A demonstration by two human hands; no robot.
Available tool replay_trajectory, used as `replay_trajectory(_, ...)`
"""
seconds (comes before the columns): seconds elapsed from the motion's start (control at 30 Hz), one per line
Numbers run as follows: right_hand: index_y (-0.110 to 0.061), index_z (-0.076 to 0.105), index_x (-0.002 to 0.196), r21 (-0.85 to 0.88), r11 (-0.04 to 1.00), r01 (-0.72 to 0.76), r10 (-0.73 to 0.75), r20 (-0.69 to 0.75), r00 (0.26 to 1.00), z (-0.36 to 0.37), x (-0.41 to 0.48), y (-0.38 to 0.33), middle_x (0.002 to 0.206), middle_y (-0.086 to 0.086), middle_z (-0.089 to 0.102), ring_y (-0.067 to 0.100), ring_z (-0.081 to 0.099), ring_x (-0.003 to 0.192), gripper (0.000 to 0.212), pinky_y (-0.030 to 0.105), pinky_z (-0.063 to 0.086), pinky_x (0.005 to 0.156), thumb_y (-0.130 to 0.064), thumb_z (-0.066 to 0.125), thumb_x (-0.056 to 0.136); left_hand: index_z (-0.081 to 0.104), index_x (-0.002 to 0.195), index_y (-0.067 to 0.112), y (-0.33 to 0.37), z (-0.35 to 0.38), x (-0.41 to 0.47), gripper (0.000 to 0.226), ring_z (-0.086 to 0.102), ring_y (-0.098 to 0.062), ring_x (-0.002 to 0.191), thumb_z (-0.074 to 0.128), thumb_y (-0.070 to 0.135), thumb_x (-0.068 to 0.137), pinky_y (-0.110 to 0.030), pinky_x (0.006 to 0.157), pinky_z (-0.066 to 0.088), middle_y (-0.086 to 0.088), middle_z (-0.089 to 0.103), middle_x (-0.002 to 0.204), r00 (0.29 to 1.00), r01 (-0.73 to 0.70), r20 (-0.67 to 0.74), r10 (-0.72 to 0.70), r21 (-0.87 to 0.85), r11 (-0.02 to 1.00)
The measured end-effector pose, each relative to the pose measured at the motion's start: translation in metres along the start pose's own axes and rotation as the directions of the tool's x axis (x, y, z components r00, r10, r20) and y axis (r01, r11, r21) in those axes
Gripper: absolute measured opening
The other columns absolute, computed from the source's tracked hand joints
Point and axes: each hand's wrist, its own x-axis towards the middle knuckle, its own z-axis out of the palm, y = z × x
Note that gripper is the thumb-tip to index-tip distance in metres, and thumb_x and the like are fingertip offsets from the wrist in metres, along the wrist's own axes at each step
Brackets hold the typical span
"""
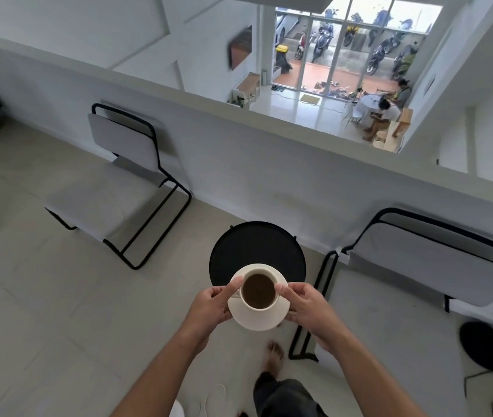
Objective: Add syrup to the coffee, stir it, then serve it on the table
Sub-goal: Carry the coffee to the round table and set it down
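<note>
Head view, looking straight down, both hands out front with the drink between them. The left hand (pixel 212 305) grips the left edge of the saucer (pixel 254 320), thumb laid over the rim and fingers curled underneath. The right hand (pixel 302 305) grips the opposite edge the same way. Between the two thumbs sits the white cup (pixel 261 269), upright on the saucer, with the dark coffee (pixel 258 291) level inside.

No spoon and no syrup bottle anywhere in sight, so by my read the sweetening and stirring are done, though nothing in the coffee itself proves it.

Just beyond the hands and below them is the round black table (pixel 257 242), its near edge hidden under the saucer. The saucer looks held above it rather than set down, but from overhead the gap is hard to judge. A grey chair (pixel 124 182) stands off beyond the left hand, another (pixel 431 260) out past the right hand, and a bare foot (pixel 273 355) is on the floor below the right wrist.

What's left, I'd say, is to lower the saucer level onto the table and let go with both hands
</note>
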Motion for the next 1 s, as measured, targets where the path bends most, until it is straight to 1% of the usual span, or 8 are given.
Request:
replay_trajectory(0.13, -0.015, 0.066, 0.129, 0.001, 1.0, -0.018, 0.018, 0.04, 0.999, -0.01, 0.04, -0.027, 0.116, 0.004, 0.084, 0.013, 0.083, 0.099, 0.052, 0.031, 0.067, 0.082, -0.051, 0.082, 0.096, 0.078, 0.124, 0.003, 0.026, 0.007, 0.031, 0.065, 0.086, -0.029, 0.109, 0.085, 0.06, 0.093, -0.041, 0.099, 0.069, -0.013, 0.089, 0.111, 0.999, 0.013, -0.045, -0.014, -0.021, 1.0)
replay_trajectory(0.2, -0.017, 0.065, 0.13, 0.004, 1.0, -0.024, 0.024, 0.058, 0.998, -0.015, 0.061, -0.036, 0.12, 0.001, 0.082, 0.007, 0.082, 0.101, 0.052, 0.03, 0.066, 0.085, -0.052, 0.083, 0.095, 0.077, 0.124, 0.004, 0.035, 0.01, 0.049, 0.062, 0.086, -0.029, 0.11, 0.085, 0.058, 0.094, -0.039, 0.096, 0.07, -0.013, 0.088, 0.113, 0.998, 0.017, -0.057, -0.019, -0.029, 0.999)
replay_trajectory(0.27, -0.019, 0.065, 0.13, 0.02, 0.999, -0.047, 0.046, 0.073, 0.996, -0.019, 0.083, -0.042, 0.124, -0.001, 0.08, 0.004, 0.081, 0.103, 0.052, 0.028, 0.066, 0.087, -0.052, 0.084, 0.094, 0.076, 0.127, 0.007, 0.042, 0.011, 0.069, 0.067, 0.085, -0.026, 0.11, 0.086, 0.062, 0.09, -0.043, 0.102, 0.069, -0.011, 0.088, 0.115, 0.997, 0.021, -0.071, -0.023, -0.028, 0.999)
replay_trajectory(0.37, -0.019, 0.065, 0.131, 0.057, 0.994, -0.089, 0.084, 0.073, 0.994, -0.023, 0.117, -0.046, 0.127, 0.001, 0.079, 0.008, 0.079, 0.111, 0.055, 0.033, 0.066, 0.096, -0.051, 0.086, 0.092, 0.076, 0.129, 0.011, 0.047, 0.013, 0.102, 0.073, 0.084, -0.022, 0.113, 0.089, 0.066, 0.083, -0.044, 0.105, 0.067, -0.009, 0.087, 0.119, 0.996, 0.035, -0.084, -0.037, -0.031, 0.999)
replay_trajectory(0.53, -0.022, 0.068, 0.13, 0.06, 0.987, -0.151, 0.149, 0.037, 0.988, -0.026, 0.177, -0.034, 0.129, 0.0, 0.078, 0.011, 0.075, 0.121, 0.055, 0.044, 0.063, 0.109, -0.053, 0.087, 0.09, 0.076, 0.128, 0.014, 0.045, 0.019, 0.163, 0.066, 0.083, -0.018, 0.113, 0.089, 0.062, 0.086, -0.028, 0.088, 0.068, -0.006, 0.085, 0.122, 0.991, 0.064, -0.114, -0.064, 0.0, 0.998)
replay_trajectory(0.77, -0.028, 0.067, 0.132, 0.032, 0.98, -0.199, 0.199, -0.008, 0.98, -0.026, 0.267, 0.012, 0.134, -0.008, 0.075, 0.008, 0.072, 0.124, 0.059, 0.044, 0.062, 0.107, -0.061, 0.086, 0.086, 0.078, 0.128, 0.025, 0.009, 0.025, 0.258, 0.09, 0.08, -0.015, 0.119, 0.089, 0.088, 0.065, -0.047, 0.11, 0.065, 0.004, 0.084, 0.124, 0.98, 0.117, -0.166, -0.105, 0.065, 0.991)
replay_trajectory(0.87, -0.029, 0.067, 0.133, 0.034, 0.975, -0.222, 0.223, -0.032, 0.974, -0.027, 0.306, 0.038, 0.133, -0.009, 0.074, 0.009, 0.072, 0.124, 0.071, 0.045, 0.062, 0.107, -0.068, 0.087, 0.077, 0.078, 0.129, 0.03, -0.011, 0.026, 0.298, 0.088, 0.078, -0.014, 0.12, 0.087, 0.09, 0.066, -0.048, 0.113, 0.062, 0.007, 0.083, 0.124, 0.98, 0.136, -0.157, -0.119, 0.098, 0.986)
replay_trajectory(1.0, -0.03, 0.067, 0.135, 0.028, 0.971, -0.239, 0.24, -0.032, 0.97, -0.027, 0.355, 0.071, 0.134, -0.01, 0.074, 0.008, 0.072, 0.124, 0.066, 0.044, 0.063, 0.109, -0.064, 0.087, 0.082, 0.079, 0.128, 0.03, -0.04, 0.025, 0.345, 0.088, 0.079, -0.012, 0.12, 0.087, 0.091, 0.065, -0.047, 0.114, 0.062, 0.009, 0.084, 0.123, 0.976, 0.169, -0.158, -0.151, 0.107, 0.98)
